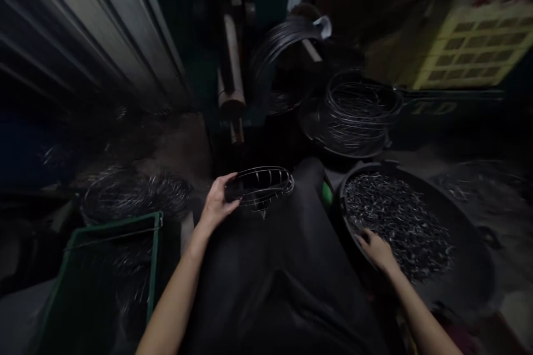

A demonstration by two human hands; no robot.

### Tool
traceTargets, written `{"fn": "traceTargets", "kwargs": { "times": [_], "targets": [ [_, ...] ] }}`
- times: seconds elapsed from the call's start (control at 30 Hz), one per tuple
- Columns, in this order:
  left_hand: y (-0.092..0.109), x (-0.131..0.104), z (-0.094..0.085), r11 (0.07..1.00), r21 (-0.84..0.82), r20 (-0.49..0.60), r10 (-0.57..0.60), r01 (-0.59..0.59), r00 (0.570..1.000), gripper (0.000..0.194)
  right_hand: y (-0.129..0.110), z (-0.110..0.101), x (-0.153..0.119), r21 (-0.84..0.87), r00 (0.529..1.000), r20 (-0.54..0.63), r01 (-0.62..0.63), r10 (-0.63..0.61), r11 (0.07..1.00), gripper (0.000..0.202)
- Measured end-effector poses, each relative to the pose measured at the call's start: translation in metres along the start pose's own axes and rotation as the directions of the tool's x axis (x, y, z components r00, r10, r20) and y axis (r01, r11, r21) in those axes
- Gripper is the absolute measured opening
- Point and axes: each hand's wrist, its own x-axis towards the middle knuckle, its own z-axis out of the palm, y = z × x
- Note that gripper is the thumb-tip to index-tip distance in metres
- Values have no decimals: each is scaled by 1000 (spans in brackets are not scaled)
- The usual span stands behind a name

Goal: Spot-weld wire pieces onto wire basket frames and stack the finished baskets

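1. At 8 o'clock, a green crate (155, 266) holds dark, blurred contents.
2. At 7 o'clock, the left hand (216, 199) grips the left side of a wire ring (270, 168), which is at 6 o'clock over the lap.
3. At 2 o'clock, loops of wire (358, 116) lie.
4. At 4 o'clock, the right hand (378, 249) is curled at the pan's (470, 266) left edge; whether it holds any metal bits (400, 216) I cannot tell.

The dim floor (420, 160) bears a green crate (116, 222) and a round pan (474, 272)
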Motion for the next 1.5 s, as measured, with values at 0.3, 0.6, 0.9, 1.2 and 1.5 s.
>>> {"fn": "traceTargets", "kwargs": {
  "times": [0.3, 0.6, 0.9, 1.2, 1.5],
  "targets": [
    [-3, -5, 6, 993, -8, -106, 115, -116, 988, 68, 5, -8, 9, 222, 926, -321, -132, 200, 966, 38],
    [-8, 5, 6, 985, 63, -140, 168, -160, 976, 55, -96, -37, -44, 840, 934, -357, 332, -23, 428, 44],
    [15, 8, 4, 979, 86, -162, 195, -183, 967, 50, -98, -1, -58, -45, 766, -308, 581, -565, 812, 30],
    [30, 19, -14, 967, 176, -112, 206, -184, 972, 50, -190, -70, -74, 332, 755, -208, 653, -622, 681, 23],
    [40, 23, -22, 952, 204, -21, 235, -226, 972, 52, -297, -82, -66, -157, 247, -237, 945, -940, 288, 26]
  ]
}}
